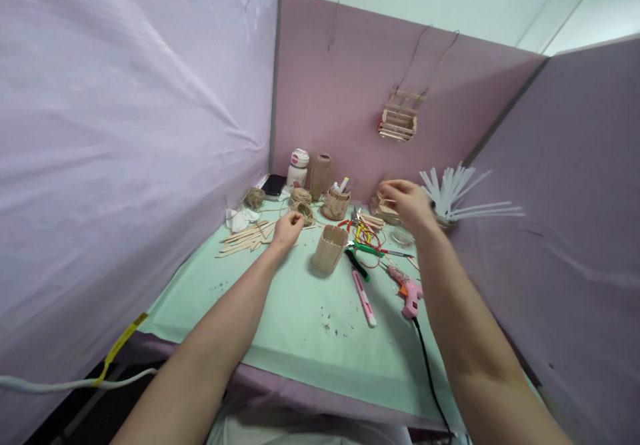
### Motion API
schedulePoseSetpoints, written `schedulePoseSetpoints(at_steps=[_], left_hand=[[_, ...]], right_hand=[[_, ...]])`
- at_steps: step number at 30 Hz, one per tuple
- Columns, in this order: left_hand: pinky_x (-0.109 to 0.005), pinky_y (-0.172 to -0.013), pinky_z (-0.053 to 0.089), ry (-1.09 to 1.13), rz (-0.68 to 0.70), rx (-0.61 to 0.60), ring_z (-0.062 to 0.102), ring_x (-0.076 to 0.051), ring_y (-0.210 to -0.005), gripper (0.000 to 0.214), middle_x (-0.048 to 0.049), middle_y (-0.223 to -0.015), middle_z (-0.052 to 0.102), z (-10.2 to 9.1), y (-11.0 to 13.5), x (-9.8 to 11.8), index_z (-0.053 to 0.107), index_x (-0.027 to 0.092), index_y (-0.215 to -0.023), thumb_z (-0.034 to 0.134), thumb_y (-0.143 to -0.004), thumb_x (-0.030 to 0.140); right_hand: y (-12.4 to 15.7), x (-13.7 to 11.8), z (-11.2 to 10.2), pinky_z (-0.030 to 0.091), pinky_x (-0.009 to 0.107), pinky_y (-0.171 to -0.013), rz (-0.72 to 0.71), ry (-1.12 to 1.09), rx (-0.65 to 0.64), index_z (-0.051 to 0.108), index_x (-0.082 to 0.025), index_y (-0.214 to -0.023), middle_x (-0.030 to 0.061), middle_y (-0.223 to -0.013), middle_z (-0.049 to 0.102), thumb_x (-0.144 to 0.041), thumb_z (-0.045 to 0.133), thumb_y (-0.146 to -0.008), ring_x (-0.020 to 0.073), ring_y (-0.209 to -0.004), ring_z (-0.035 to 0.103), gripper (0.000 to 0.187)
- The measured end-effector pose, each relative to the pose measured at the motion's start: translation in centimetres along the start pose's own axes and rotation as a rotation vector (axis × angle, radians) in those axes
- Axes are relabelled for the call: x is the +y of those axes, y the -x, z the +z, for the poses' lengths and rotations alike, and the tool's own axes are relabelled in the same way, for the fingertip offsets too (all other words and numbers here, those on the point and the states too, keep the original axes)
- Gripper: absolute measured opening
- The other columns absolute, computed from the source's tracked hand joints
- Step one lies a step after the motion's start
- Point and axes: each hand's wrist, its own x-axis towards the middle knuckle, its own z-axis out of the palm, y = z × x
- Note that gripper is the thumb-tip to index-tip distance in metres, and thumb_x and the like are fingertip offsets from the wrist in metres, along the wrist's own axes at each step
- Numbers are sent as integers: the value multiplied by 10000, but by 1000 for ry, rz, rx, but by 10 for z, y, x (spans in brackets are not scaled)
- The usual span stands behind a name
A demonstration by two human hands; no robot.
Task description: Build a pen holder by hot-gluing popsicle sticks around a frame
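My left hand (289,230) is closed in a pinch over the table, beside loose loops of jute twine (306,214); what its fingertips hold is too small to make out. Raised at the right, my right hand (409,203) has its fingers drawn together, in front of a stack of wooden pieces (386,206); I cannot see what is in them. Between my hands stands a cup made of wooden craft sticks (330,250), upright and untouched. Flat craft sticks (247,238) lie spread left of my left hand.
A pink glue gun (411,297) with a black cord, a pink utility knife (364,298) and green-handled pliers (369,249) lie at the right. Behind stand a white jar (297,170), a brown vase (321,177) and a pen holder (335,205). White glue sticks (450,195) fan out far right.
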Motion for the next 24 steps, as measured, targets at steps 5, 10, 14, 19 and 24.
schedulePoseSetpoints(at_steps=[5, 10, 14, 19, 24], left_hand=[[-248, -582, 345, -68, 11, -36, 476, -137, -591, 108, 11, -574, 564, 6, 2, -10, 616, 179, -629, 589, -705, 250], [-259, -600, 371, -124, 33, -74, 520, -153, -620, 95, -9, -639, 623, 8, 1, -18, 662, 182, -719, 570, -711, 205], [-262, -608, 384, -116, 34, -96, 541, -162, -637, 111, -20, -675, 649, 9, 3, -19, 674, 184, -742, 566, -718, 194], [-265, -607, 388, -128, 4, -122, 538, -156, -610, 121, -24, -691, 652, 10, 4, -20, 669, 181, -756, 551, -742, 202], [-265, -608, 386, -146, -1, -129, 546, -162, -618, 111, -14, -670, 644, 11, 4, -22, 667, 190, -764, 563, -736, 212]], right_hand=[[-29, 24, 63, 471, 307, -807, -4, 361, -104, 710, -141, -885, 80, -886, 717, -200, 580, -774, 185, -832, 630, 181], [-57, 41, 85, 414, 311, -898, -16, 640, -185, 703, -178, -1049, 116, -1098, 682, -163, 509, -825, 224, -1041, 595, 296], [-72, 50, 94, 440, 306, -823, 3, 789, -276, 688, -250, -1116, 99, -1105, 687, -217, 536, -830, 243, -1013, 617, 326], [-78, 53, 98, 438, 274, -760, -43, 889, -338, 718, -272, -1049, 81, -1036, 714, -280, 539, -842, 226, -947, 640, 274], [-79, 45, 86, 423, 273, -756, -148, 934, -273, 717, -266, -1039, 84, -1081, 704, -313, 486, -880, 232, -968, 627, 284]])
